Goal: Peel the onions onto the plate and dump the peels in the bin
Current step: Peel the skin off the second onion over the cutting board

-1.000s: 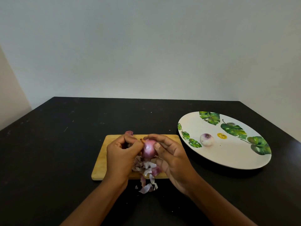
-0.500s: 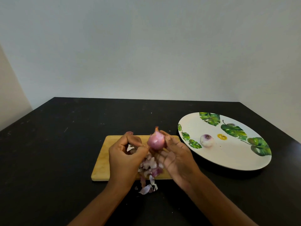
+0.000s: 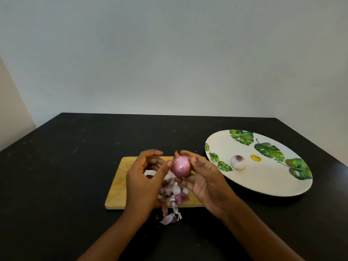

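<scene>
onion (image 3: 180,166) sat gripped in my right hand (image 3: 205,183) above the board (image 3: 120,183); left hand (image 3: 143,183) loose, thumb touching it. tip-first peeling seemed best.

Purple-pink onion (image 3: 181,165), tan board (image 3: 120,182), white plate (image 3: 263,182) with green leaf print, black table (image 3: 56,176).

Forearms bare, angled in from bottom edge toward centre. Right hand (image 3: 205,182) was turned palm up and inward and gripped onion (image 3: 181,166), with thumb on its upper right side and fingers curled beneath. Left hand (image 3: 142,178) was just beside, palm facing right. Its thumb tip touched onion's left side. Its other fingers were loosely curved above, apart from onion, tips blurred.
</scene>
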Available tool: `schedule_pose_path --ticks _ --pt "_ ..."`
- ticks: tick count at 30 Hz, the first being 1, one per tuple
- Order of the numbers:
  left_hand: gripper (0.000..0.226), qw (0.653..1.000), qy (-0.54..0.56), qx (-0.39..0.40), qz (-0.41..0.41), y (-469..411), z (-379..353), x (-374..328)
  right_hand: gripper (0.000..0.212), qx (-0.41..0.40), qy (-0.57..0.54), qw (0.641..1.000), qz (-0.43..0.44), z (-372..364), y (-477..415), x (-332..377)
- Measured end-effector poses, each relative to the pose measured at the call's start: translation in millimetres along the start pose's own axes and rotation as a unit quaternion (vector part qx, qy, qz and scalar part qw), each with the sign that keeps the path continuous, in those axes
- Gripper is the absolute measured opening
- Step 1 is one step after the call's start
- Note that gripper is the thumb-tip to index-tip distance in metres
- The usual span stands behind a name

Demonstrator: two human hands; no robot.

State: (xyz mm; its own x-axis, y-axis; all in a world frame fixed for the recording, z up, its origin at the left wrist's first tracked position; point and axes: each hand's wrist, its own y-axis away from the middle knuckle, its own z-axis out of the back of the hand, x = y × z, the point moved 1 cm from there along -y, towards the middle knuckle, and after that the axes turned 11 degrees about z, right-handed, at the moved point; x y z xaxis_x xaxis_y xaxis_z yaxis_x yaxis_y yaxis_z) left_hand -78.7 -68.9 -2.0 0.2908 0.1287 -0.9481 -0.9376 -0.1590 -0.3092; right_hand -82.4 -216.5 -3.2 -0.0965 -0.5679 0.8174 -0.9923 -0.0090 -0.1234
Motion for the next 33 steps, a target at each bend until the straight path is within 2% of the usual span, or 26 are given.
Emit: schedule_pose_path --ticks 3,8,11,18,22,26,33 --pt "0.02 1.0 0.007 0.023 0.002 -2 1 -3 0.027 0.002 0.041 0.999 -0.02 -1 1 -4" --pt "0.018 0.996 0.025 0.085 -0.003 -2 0 -5 0.052 -0.042 0.052 0.996 -0.052 -2 -2 -11" --pt "0.019 0.992 0.034 0.119 -0.009 -2 0 -5 0.053 -0.062 0.05 0.994 -0.071 -1 -3 -10" --pt "0.018 0.983 0.068 0.166 0.026 -5 0 -3 0.056 -0.024 0.04 0.994 -0.102 2 -1 -6" --pt "0.021 0.981 0.079 0.173 0.044 -7 3 -1 0.042 0.042 0.029 0.995 -0.085 3 2 -2" --pt "0.024 0.98 0.08 0.171 0.06 -8 4 0 0.024 0.061 0.038 0.996 -0.059 3 4 -2" --pt "0.018 0.98 0.111 0.152 0.07 -3 3 -4 0.028 0.058 0.037 0.996 -0.062 1 6 0"
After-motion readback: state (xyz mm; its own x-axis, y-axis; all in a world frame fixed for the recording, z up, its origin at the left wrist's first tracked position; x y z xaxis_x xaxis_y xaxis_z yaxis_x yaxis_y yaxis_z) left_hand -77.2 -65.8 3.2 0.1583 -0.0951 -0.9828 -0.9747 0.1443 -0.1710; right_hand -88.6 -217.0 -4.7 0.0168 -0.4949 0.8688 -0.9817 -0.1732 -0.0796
